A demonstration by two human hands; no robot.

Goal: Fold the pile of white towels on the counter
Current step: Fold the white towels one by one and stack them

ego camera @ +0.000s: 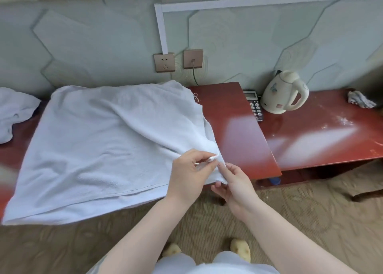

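1. Large white terry towel [107, 149] spread over the left part of the red-brown glossy wooden counter [238, 132], far edge at the counter's back edge by the wall, near edge hanging over the front edge toward the carpet.
2. Looks doubled already: layered hem visible along the near edge, so judged at one fold done, more folds needed to get it compact.
3. Surface rumpled, long crease running from the back right corner toward the near right corner; not smoothed.
4. Left hand [189, 176] at the towel's near right corner, fingers curled, pinching a small bunched bit of cloth between thumb and fingertips.
5. Right hand [232, 182] just beside it, touching the same corner; fingers bent, index and thumb appear to pinch the edge, rest of the fingers loose.
6. Step in hand, as a guess: lining up or gathering the right corner layers before carrying them across for the next fold.
7. Crumpled white towel heap [14, 112] at the counter's left end, partly cut off by the frame, unfolded — still to do.
8. No finished folded stack visible anywhere; task judged early.
9. Lower right section of the counter: cream plastic electric kettle [285, 93], dark desk telephone [255, 105] just beside it at the step, small grey crumpled rag [360, 100] near the far right end.
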